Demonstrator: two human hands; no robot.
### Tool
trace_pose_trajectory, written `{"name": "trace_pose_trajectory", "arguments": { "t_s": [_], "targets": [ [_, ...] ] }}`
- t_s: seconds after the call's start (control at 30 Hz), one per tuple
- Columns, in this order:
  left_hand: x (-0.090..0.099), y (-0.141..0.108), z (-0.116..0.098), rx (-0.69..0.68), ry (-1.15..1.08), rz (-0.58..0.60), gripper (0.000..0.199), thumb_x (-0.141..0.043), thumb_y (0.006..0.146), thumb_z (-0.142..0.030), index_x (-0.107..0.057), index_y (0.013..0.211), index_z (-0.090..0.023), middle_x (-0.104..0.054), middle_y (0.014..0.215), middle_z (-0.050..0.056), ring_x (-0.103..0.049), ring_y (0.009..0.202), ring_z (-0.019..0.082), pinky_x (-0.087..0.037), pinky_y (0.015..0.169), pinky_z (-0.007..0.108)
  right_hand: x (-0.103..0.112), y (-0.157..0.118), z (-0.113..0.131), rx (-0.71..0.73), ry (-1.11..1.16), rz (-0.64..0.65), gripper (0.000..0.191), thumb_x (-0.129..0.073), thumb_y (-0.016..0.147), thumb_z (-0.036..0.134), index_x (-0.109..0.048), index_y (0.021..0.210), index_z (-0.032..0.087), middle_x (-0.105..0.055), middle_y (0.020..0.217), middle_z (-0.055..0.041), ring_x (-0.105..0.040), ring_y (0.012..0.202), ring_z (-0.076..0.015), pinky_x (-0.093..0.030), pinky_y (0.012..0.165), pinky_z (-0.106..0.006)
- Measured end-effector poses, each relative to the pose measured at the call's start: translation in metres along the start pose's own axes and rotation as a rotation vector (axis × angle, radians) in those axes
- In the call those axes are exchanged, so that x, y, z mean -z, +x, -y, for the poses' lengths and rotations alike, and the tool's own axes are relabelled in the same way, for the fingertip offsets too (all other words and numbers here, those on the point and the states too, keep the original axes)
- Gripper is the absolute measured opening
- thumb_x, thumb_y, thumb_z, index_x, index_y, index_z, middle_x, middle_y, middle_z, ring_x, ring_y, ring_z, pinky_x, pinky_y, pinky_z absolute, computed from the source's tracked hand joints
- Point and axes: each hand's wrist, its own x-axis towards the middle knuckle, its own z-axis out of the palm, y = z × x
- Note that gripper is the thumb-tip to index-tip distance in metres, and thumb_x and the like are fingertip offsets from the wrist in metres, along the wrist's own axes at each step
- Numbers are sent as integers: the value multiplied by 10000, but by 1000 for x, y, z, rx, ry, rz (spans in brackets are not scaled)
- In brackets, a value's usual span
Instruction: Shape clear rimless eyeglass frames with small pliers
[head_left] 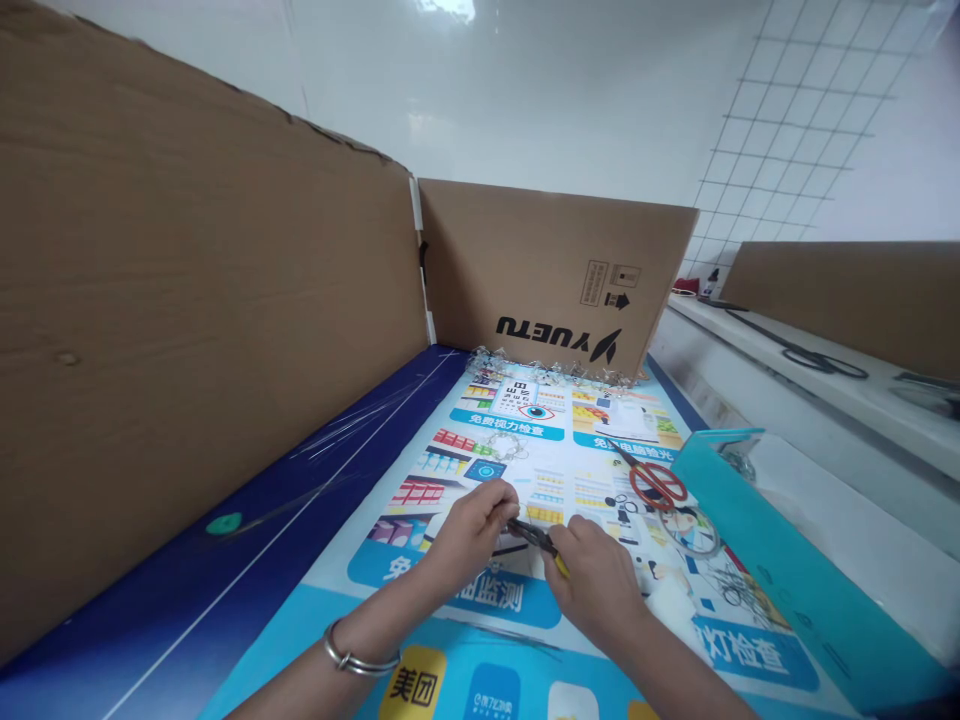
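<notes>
Near the middle of the printed sheet, my right hand is wrapped round the yellow handles of dark-jawed pliers, whose tip points left. Close to that tip, my left hand is closed in a pinch; what it holds is too small to make out. A silver bangle circles my left wrist. Thin wires lie on the sheet below my hands. Scissors with red-orange handles rest on the sheet beyond my right hand.
Cardboard panels stand at the left and back. Clear, wiry pieces line the back panel's foot. A turquoise and white box sits at right, beside a white ledge with black scissors. A green item lies at left.
</notes>
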Motion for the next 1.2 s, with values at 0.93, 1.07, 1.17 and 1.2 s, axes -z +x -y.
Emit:
{"name": "trace_pose_trajectory", "arguments": {
  "t_s": [0.93, 1.07, 1.17, 1.2],
  "targets": [
    [1, -1, -2, -22, -37, 36, 167, -346, 840, -198, -478, 740, -175, -478, 729, -12, -501, 611, 84, -430, 602, 198, 4, -1, 0, 28, 49, 59, 107, -416, 813, 315, -486, 823, 235, -507, 815, -5, -476, 738, -145, -244, 554, -238],
    [1, -1, -2, -46, -30, 49, 168, -344, 840, -190, -478, 740, -172, -474, 725, -15, -506, 602, 79, -429, 608, 200, 3, -1, 1, 30, 52, 60, 100, -424, 810, 311, -488, 830, 236, -510, 810, 1, -479, 727, -141, -249, 550, -236],
    [1, -1, -3, -37, 3, 38, 156, -354, 834, -185, -478, 739, -174, -484, 705, -16, -503, 612, 88, -416, 608, 205, 3, -1, 1, 29, 54, 53, 108, -429, 810, 311, -497, 825, 228, -511, 815, -5, -482, 739, -137, -267, 565, -232],
    [2, -1, -3, -27, 11, 32, 150, -358, 831, -187, -475, 737, -175, -487, 695, -17, -503, 614, 92, -412, 605, 205, 3, -1, 1, 29, 55, 51, 111, -429, 812, 310, -499, 824, 226, -511, 817, -6, -483, 743, -136, -273, 571, -230]
  ]
}}
